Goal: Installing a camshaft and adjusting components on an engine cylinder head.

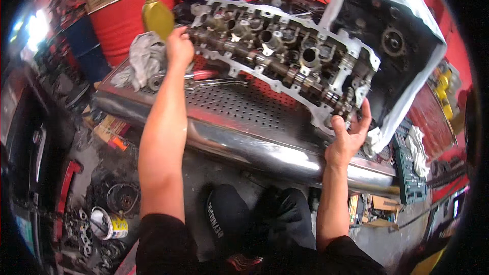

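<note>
A long metal engine cylinder head (pixel 275 74) with a camshaft along its near side is tilted above the perforated metal workbench (pixel 224 107). My left hand (pixel 180 48) grips its left end, fingers curled behind the edge. At the other end, my right hand (pixel 349 137) holds the lower right corner with thumb in front and fingers up along the side. Under the part, a red-handled tool (pixel 204 75) and a wrench (pixel 219 82) lie on the bench. Whether the part's far edge touches anything behind it, I cannot tell.
A crumpled grey rag (pixel 145 56) and a yellow oil bottle (pixel 157 16) are at the back left. A large dark engine part in white plastic wrap (pixel 433 25) stands at right, near a green tool case (pixel 410 168). Below left is a white-and-yellow bucket (pixel 109 225).
</note>
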`<state>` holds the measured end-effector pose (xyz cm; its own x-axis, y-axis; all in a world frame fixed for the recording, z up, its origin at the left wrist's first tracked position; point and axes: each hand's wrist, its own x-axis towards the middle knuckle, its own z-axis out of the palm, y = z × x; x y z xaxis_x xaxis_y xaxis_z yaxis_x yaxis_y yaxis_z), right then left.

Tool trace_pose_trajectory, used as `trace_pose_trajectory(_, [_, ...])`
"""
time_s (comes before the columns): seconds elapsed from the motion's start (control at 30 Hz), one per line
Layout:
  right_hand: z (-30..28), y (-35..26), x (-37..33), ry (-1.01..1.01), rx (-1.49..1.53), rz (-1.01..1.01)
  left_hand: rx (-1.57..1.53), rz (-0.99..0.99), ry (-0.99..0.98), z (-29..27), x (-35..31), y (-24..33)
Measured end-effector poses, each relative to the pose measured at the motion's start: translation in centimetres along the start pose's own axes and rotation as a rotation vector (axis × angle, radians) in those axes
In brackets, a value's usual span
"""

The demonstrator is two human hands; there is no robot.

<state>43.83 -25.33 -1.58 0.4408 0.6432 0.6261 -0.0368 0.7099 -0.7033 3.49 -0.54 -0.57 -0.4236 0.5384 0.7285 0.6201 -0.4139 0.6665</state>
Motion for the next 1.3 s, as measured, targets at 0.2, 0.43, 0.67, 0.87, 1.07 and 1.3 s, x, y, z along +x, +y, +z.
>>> trace_pose_trajectory(0.2, [0.2,0.2,-0.1,0.047,-0.148,-0.068,0.025,-0.086,-0.055,-0.1,-0.3,0.8])
trace_pose_trajectory(0.43, [0.0,1.3,0.3,0.085,-0.232,-0.106,0.054,-0.12,-0.026,0.0,-0.2,0.7])
trace_pose_trajectory(0.67, [-0.1,1.0,-0.1,0.036,-0.239,-0.146,-0.08,-0.141,-0.065,-0.3,0.2,0.6])
trace_pose_trajectory(0.87, [0.1,-0.1,-0.5,-0.037,-0.223,-0.118,-0.175,-0.173,-0.046,0.1,0.6,-0.1])
trace_pose_trajectory(1.07, [1.0,-0.2,-0.3,0.063,-0.151,-0.056,-0.142,-0.088,-0.069,0.4,1.6,-1.1])
trace_pose_trajectory(1.3, [1.4,-0.7,-0.4,0.055,-0.146,-0.016,-0.172,-0.177,0.011,0.9,2.2,-3.2])
